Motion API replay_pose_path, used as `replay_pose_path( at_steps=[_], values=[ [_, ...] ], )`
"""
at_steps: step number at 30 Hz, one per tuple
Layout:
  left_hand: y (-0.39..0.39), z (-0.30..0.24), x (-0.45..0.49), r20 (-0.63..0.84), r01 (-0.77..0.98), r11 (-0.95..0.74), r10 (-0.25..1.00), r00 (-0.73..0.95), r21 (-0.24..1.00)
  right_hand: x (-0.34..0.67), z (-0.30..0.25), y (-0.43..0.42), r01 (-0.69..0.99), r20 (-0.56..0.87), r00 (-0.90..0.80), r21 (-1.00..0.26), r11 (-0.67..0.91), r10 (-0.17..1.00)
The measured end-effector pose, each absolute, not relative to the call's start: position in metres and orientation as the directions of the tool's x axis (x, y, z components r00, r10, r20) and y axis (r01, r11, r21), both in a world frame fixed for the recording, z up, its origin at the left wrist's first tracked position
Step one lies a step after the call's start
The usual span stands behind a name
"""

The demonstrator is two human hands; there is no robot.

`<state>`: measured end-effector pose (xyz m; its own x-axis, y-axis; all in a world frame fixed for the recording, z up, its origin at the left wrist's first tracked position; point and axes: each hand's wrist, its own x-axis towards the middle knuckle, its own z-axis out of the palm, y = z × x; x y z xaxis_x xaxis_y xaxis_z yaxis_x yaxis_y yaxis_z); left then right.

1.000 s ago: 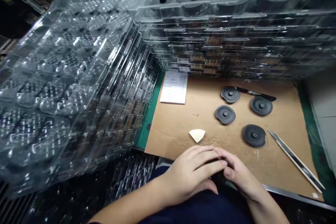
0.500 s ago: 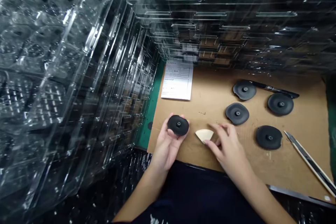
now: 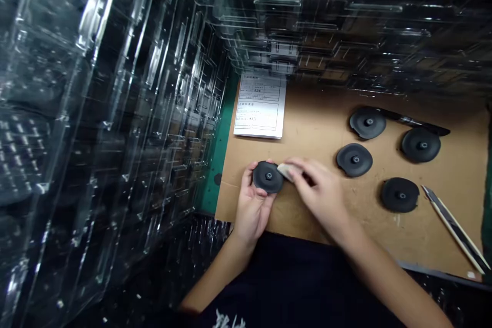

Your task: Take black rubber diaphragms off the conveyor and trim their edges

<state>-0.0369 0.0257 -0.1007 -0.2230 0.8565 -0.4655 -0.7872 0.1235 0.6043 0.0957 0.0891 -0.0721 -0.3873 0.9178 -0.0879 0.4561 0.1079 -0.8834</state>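
The left hand gripped a round black disc over the brown cardboard sheet, the right hand pinching a pale wedge-shaped pad against its rim, while four more black discs lay unhandled nearby.

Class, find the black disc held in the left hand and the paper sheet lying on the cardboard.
Black disc (image 3: 269, 176): head view, central hub.
Paper sheet (image 3: 260, 107): head view, middle of the sheet.
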Motion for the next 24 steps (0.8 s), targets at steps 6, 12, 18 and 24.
replay_pose_path(
  at_steps=[6, 12, 18, 24],
  values=[
    [0.026, -0.102, -0.038, -0.475, -0.788, 0.152, 0.859, -0.194, 0.597, 0.088, -0.073, 0.082, 0.473, -0.104, -0.469, -0.868, 0.150, 0.877],
    [0.027, -0.101, -0.038, -0.504, -0.795, 0.187, 0.848, -0.166, 0.577, 0.088, -0.070, 0.079, 0.453, -0.071, -0.492, -0.872, 0.185, 0.868],
    [0.027, -0.098, -0.038, -0.511, -0.771, 0.188, 0.836, -0.200, 0.609, 0.087, -0.068, 0.077, 0.475, -0.055, -0.445, -0.860, 0.184, 0.894],
    [0.025, -0.101, -0.037, -0.464, -0.762, 0.148, 0.859, -0.218, 0.631, 0.087, -0.069, 0.071, 0.487, -0.060, -0.387, -0.860, 0.149, 0.920]
  ],
)
